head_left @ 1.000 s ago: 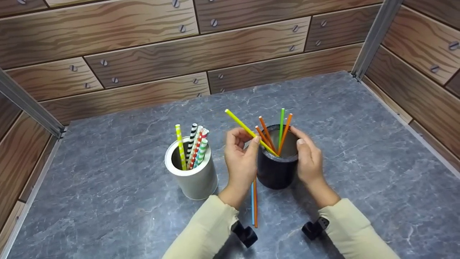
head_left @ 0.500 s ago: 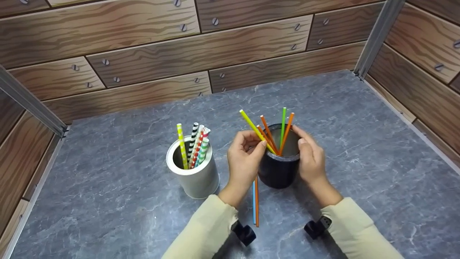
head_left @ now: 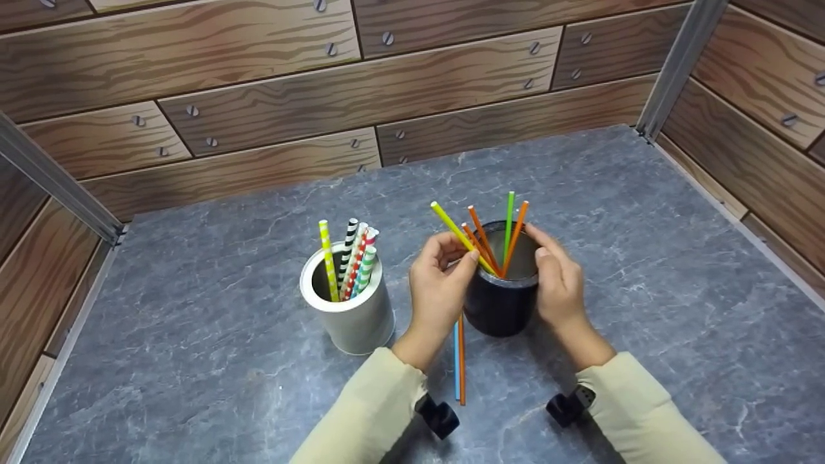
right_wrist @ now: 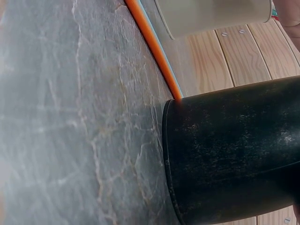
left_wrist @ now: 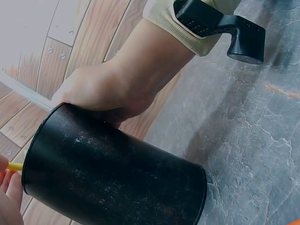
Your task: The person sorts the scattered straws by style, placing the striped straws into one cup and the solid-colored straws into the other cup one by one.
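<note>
In the head view my left hand [head_left: 437,290] pinches a yellow drinking straw [head_left: 450,221] between thumb and fingers. The straw's lower end is inside the black cup [head_left: 499,309], and its top leans to the left. My right hand [head_left: 559,283] holds that cup by its right side, fingers at the rim. Several orange straws [head_left: 517,232] and a green straw [head_left: 508,216] stand in it. The left wrist view shows the cup's dark side, with the yellow straw [left_wrist: 15,166] and left fingers [left_wrist: 14,197] at its mouth.
A white cup [head_left: 358,325] to the left holds several patterned paper straws [head_left: 348,258]. Between the cups, a blue straw [head_left: 457,367] and an orange straw [head_left: 462,377] lie on the grey marbled table [head_left: 193,335]. Wood-patterned panels [head_left: 258,96] enclose the table.
The left hand has moved right, bringing the yellow straw lower and further into the black cup. The right hand keeps its hold on the cup.
</note>
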`<state>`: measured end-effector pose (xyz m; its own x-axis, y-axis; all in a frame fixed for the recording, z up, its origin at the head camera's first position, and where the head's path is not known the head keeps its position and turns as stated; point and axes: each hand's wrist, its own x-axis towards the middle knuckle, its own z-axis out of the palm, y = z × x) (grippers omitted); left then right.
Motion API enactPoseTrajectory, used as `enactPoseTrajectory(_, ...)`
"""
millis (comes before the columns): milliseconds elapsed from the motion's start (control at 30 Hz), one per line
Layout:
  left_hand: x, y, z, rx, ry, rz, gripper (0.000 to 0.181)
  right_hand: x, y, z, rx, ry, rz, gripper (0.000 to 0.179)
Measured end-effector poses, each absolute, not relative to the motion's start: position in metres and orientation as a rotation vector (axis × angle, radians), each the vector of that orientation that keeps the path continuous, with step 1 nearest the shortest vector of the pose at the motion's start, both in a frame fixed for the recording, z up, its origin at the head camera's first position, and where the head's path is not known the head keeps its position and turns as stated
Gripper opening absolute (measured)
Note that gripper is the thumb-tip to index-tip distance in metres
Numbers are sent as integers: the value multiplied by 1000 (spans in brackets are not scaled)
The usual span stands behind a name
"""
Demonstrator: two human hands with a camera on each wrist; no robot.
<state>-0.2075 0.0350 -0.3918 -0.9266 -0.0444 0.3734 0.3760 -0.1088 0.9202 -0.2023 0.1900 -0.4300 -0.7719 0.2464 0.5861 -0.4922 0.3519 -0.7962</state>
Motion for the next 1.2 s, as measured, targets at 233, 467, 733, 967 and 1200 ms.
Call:
enactPoseTrajectory(233,-208,36,-394,-361,-1865,-2149,17,-202,189,-430,218,-1962,1484,36)
enactPoseTrajectory(467,-208,36,-395,-340,-1856,-2157,17,-202,189,-431,221,-1942,1513,36)
enactPoseTrajectory(733,-207,35,-395,-329,-1847,-2159,16,-202,189,-431,231,-1941,1498,36)
enactPoseTrajectory(967,-203,27,-400,-320,-1806,-2146,17,-202,189,-430,227,-1953,1491,36)
enactPoseTrajectory(1200,-203,17,-412,-267,-1889,-2109,21,-202,189,-430,217,-1948,1504,36)
